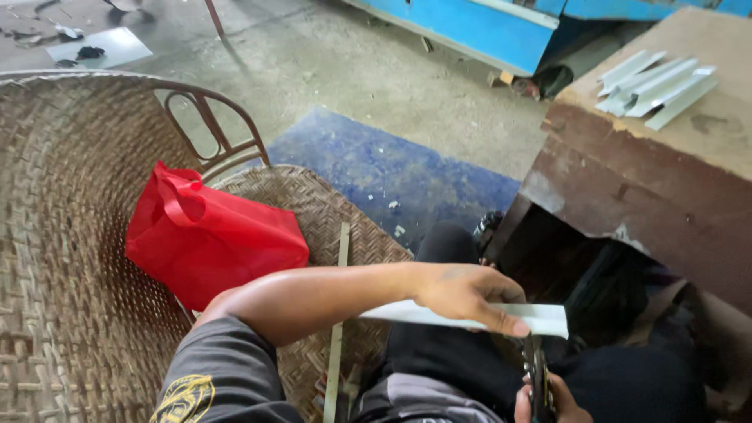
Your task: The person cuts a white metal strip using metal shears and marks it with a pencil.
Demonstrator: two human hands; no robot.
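while the left hand (470, 296) grips a pale metal strip (470, 316), the right hand (548, 399) holds dark snips (536, 372) at its far edge.

One red bag (211, 235), two hands, one held white strip (470, 316), about five white strips (654, 88) stacked on one brown table (627, 180)

A rough workshop: bare concrete floor (376, 70) littered with scraps, blue machine housing (470, 27), and cut metal strips (654, 86) on a worn desk (666, 196).

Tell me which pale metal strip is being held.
The strip pinched in the left hand over the lap; the other strips lie piled, untouched, on the brown table.
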